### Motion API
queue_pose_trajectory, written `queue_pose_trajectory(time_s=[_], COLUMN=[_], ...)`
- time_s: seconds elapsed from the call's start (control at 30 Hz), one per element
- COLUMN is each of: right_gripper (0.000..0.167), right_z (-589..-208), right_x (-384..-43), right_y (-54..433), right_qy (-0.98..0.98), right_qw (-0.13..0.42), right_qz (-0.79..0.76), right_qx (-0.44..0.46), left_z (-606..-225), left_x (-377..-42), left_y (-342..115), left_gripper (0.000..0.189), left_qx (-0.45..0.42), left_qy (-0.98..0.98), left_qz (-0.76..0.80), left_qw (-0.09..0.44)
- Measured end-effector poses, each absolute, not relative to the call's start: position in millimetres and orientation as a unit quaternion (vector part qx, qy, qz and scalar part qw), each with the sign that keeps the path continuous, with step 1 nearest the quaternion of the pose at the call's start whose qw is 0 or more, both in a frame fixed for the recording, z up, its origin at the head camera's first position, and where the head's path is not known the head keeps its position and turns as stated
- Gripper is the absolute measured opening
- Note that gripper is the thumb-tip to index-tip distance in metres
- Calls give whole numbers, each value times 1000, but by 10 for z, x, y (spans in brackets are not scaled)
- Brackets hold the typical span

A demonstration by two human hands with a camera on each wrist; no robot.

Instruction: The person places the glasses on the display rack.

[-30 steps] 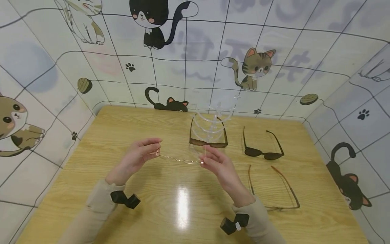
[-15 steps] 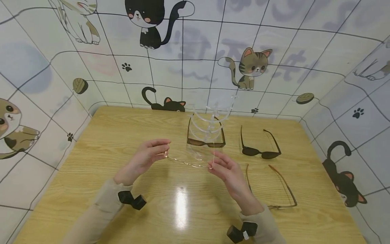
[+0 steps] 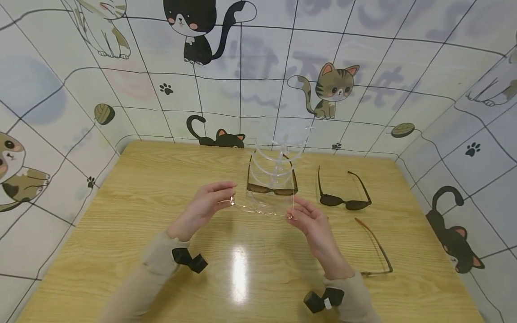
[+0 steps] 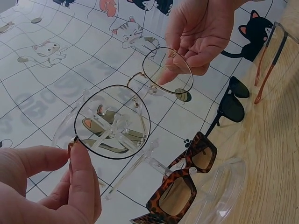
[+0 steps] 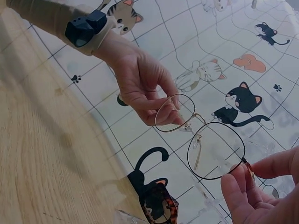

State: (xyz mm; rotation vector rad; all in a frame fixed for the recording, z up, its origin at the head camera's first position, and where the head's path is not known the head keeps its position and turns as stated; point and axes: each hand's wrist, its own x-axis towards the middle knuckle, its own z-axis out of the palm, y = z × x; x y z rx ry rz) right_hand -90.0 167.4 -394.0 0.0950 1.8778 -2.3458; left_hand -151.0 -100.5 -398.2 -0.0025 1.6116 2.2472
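Observation:
Thin round metal-rimmed eyeglasses are held up between both hands above the table. My left hand pinches one hinge end, and my right hand pinches the other. In the left wrist view the dark round rim and gold bridge stand out. Just beyond the eyeglasses is a clear tiered display stand. Tortoiseshell sunglasses sit at its lower part; whether they rest on the stand or the table, I cannot tell.
Black sunglasses lie with temples spread to the right of the stand. Nearer the front, brown-tipped glasses lie partly behind my right hand. The wooden table meets a cat-print cloth backdrop at its back and sides.
Both hands have carried the eyeglasses to the right, in front of the stand. My right hand now covers part of the brown-tipped glasses. The view has shifted slightly.

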Motion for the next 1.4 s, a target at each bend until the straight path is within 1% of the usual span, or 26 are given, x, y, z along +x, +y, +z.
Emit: queue_pose_trajectory(time_s=[0.23,0.5,0.67,0.77,0.9,1.0,1.07,1.27,1.4], right_gripper=[30,26,21,25,35,38,38,31,33], right_z=[-3921,-3890,-3886,-3893,-3917,-3937,-3946,-3978,-4002], right_x=[-1067,-1342,-1527,-1642,-1787,-1875,-1916,-1994,-2016], right_y=[1755,1829,1865,1875,1882,1886,1888,1883,1871], right_qy=[618,639,635,635,656,670,675,666,660], right_qw=[45,35,29,23,12,9,7,-7,-12], right_qz=[-784,-767,-769,-769,-751,-737,-732,-736,-741], right_qx=[40,50,58,64,74,85,94,118,122], left_z=[-3977,-3962,-3968,-3980,-3995,-4007,-4018,-4054,-4079], left_x=[-1607,-1753,-1858,-1926,-2010,-2066,-2102,-2183,-2214], left_y=[-880,-751,-668,-615,-563,-539,-524,-476,-460], left_gripper=[36,36,31,33,37,37,38,40,39], left_qx=[-12,-36,-55,-66,-77,-87,-91,-108,-117], left_qy=[563,541,539,537,537,535,531,519,515], left_qz=[806,823,827,829,830,830,832,838,840], left_qw=[181,168,153,142,131,130,130,128,124])
